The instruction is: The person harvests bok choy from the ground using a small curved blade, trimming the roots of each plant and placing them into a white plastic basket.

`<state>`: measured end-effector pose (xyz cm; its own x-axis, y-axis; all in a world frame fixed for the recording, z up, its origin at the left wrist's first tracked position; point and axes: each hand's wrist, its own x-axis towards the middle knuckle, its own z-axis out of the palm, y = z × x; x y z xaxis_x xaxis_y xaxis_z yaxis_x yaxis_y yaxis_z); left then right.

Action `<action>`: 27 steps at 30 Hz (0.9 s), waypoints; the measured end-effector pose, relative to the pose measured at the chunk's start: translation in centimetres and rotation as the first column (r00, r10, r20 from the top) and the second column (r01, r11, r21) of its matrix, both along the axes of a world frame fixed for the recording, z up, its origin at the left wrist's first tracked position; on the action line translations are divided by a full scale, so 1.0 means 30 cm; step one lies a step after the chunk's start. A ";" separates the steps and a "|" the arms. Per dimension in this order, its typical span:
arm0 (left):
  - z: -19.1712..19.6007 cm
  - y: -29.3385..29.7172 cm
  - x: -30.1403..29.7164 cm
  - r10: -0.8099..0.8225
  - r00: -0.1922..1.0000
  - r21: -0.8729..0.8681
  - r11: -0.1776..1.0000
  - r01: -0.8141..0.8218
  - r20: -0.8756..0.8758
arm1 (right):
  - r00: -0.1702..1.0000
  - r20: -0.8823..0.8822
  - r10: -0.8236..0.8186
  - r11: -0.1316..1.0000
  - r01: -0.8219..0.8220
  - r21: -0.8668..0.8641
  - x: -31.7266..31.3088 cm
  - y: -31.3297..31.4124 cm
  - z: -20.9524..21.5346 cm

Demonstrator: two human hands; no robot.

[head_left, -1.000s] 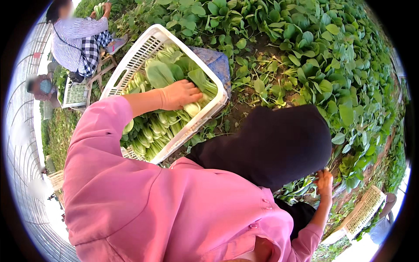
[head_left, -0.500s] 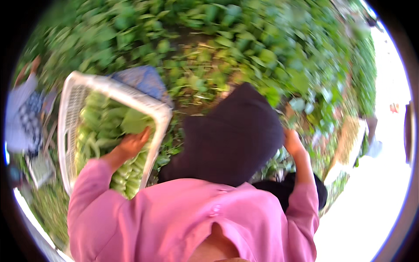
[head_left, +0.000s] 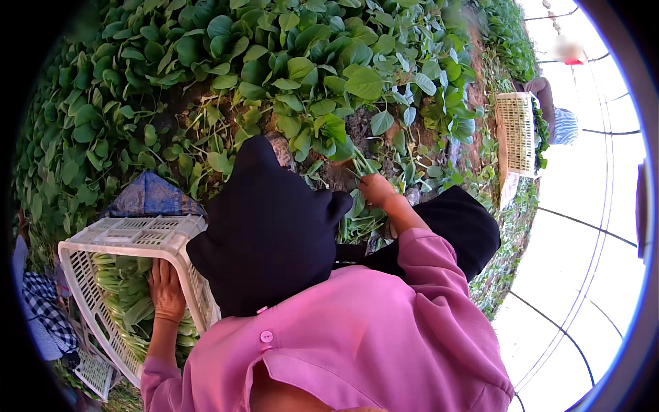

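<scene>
My left hand (head_left: pixel 167 292) reaches into a white plastic crate (head_left: pixel 130 237) at the lower left. Its fingers are stretched out flat on the leafy greens (head_left: pixel 123 288) packed inside, whose pale stalks lie side by side. In front of my right knee, my right hand (head_left: pixel 379 192) is closed around the stems of a bunch of leafy greens (head_left: pixel 360 163). The bunch's broad leaves merge with the plants behind, so where it ends is hard to tell. Cut leaves and soil surround that hand.
A dense bed of leafy plants (head_left: pixel 192 51) spreads ahead. Blue sheeting (head_left: pixel 152 196) lies beyond the crate. Another person (head_left: pixel 559 120) bends beside a white crate (head_left: pixel 516 134) at the right. A person in checked cloth (head_left: pixel 48 312) is at the far left, near another crate (head_left: pixel 95 374).
The view has swung and sharpened. My left hand has flattened against the greens in the crate. My right hand now shows stems in its grip, in front of my right knee.
</scene>
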<state>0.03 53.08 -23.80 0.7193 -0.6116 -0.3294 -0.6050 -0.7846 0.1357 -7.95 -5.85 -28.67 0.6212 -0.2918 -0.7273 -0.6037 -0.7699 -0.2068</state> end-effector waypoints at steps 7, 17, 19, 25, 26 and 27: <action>-0.017 -0.025 0.002 0.093 0.995 -0.008 0.996 -0.093 -0.041 | 0.716 0.636 0.289 0.957 -0.241 -0.163 0.307 -0.005 0.161; 0.271 -0.184 0.080 0.816 0.577 -0.439 0.503 -0.745 -0.044 | 0.643 0.764 -0.047 0.783 0.499 -0.371 0.158 -0.459 0.082; 0.284 -0.236 0.106 0.650 0.740 -0.462 0.717 -0.522 0.172 | 0.397 0.686 -0.610 0.620 0.778 0.101 -0.043 -0.511 -0.082; 0.256 -0.541 0.281 0.378 0.914 -0.483 0.834 -0.267 0.148 | -0.219 0.007 -0.976 -0.179 0.815 0.550 -0.259 -0.340 -0.471; 0.252 -0.599 0.319 0.330 0.936 -0.491 0.840 -0.232 0.122 | -0.220 -0.036 -0.975 -0.201 0.794 0.574 -0.277 -0.328 -0.528; 0.198 -0.647 0.356 0.338 0.938 -0.524 0.787 -0.325 -0.074 | -0.236 -0.040 -0.971 -0.214 0.779 0.590 -0.316 -0.343 -0.524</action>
<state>10.70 33.68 -17.85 0.9130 -0.4079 -0.0124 -0.3285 -0.7526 0.5707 -17.43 -16.14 -44.39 0.0487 -0.6194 -0.7836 -0.3371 0.7283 -0.5966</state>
